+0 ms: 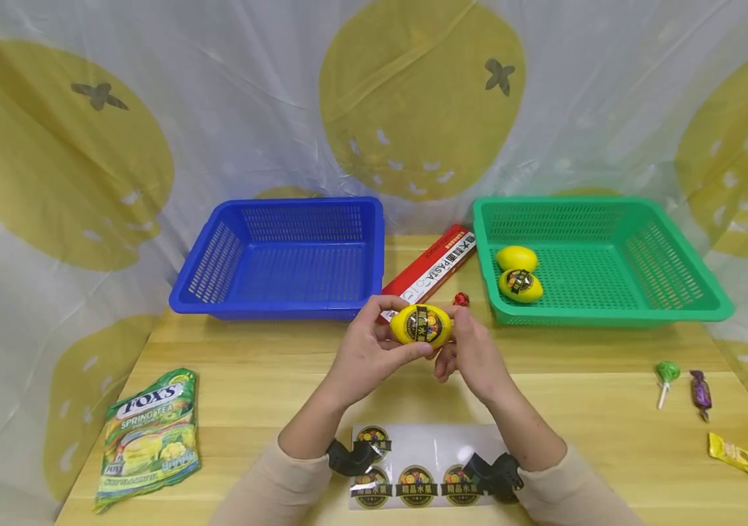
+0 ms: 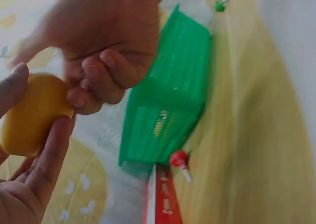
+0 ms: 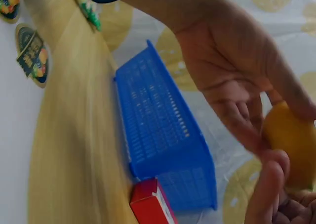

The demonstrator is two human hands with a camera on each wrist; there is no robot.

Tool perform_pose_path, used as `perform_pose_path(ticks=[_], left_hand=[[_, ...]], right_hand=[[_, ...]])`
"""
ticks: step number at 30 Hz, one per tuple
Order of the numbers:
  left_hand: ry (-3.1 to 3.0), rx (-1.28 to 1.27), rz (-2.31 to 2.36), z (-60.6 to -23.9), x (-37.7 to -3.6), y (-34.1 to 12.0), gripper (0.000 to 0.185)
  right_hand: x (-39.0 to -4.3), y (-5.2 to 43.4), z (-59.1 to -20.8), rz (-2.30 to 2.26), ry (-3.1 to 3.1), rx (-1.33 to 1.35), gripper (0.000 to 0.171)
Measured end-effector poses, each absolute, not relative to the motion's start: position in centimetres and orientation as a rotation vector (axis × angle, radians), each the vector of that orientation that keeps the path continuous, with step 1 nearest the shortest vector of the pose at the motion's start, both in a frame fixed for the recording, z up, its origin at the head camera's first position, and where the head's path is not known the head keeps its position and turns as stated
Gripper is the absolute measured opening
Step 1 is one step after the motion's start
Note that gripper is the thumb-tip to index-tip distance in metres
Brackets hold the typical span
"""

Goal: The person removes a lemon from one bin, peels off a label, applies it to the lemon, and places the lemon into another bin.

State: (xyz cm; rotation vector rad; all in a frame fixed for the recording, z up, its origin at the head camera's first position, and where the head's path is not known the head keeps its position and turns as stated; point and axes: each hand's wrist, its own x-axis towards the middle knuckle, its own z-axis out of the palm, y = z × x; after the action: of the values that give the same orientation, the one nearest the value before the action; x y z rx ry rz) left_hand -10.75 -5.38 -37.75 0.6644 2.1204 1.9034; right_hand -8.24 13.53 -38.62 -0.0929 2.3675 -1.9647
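Note:
A yellow lemon (image 1: 407, 326) with a round black fruit sticker (image 1: 424, 324) facing up is held above the table. My left hand (image 1: 369, 358) grips it from the left, thumb along its near side and fingers behind. At the lemon's right end is my right hand (image 1: 479, 361), its thumb and fingertips against the fruit and its other fingers curled below. In the left wrist view, the curled fingers (image 2: 94, 80) of the right hand meet the lemon's side. Beneath the wrists lies a sheet of the same stickers (image 1: 416, 454).
A blue basket (image 1: 308, 310) stands at back left; a green basket (image 1: 611, 315) at back right holds two lemons (image 1: 517, 258). Between them lie a pasta box (image 1: 433, 263) and a red lollipop (image 1: 462, 299). Fox's candy bag (image 1: 150, 438) is left; a green lollipop (image 1: 668, 371) and wrapped sweets (image 1: 700, 393) are right.

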Motion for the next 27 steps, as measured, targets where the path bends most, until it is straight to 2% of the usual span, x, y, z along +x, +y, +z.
perform_pose_path(ticks=[4, 9, 12, 15, 19, 27], left_hand=[[2.307, 0.621, 1.758, -37.97, -10.0, -4.77, 0.066], [2.49, 0.773, 1.557, -37.97, -9.97, -5.0, 0.073], [2.501, 0.87, 1.529, -38.06, -10.27, -5.22, 0.072], [2.5, 0.913, 1.537, -38.18, -10.5, -5.34, 0.063], [2.499, 0.951, 1.577, -38.26, -10.54, -5.21, 0.058], [2.55, 1.023, 1.572, -38.15, -10.26, -4.72, 0.058]], right_hand=[[-7.88, 13.09, -38.87, -1.698, 2.6, -0.016, 0.044], [-7.85, 12.96, -39.09, -1.513, 2.834, 0.054, 0.04], [-7.87, 13.04, -39.27, -1.465, 2.985, -0.018, 0.038], [-7.89, 13.12, -39.52, -1.407, 3.134, -0.096, 0.035], [-7.85, 13.24, -39.63, -1.394, 3.215, -0.119, 0.036], [-7.7, 13.21, -39.17, -1.574, 3.116, 0.006, 0.048]])
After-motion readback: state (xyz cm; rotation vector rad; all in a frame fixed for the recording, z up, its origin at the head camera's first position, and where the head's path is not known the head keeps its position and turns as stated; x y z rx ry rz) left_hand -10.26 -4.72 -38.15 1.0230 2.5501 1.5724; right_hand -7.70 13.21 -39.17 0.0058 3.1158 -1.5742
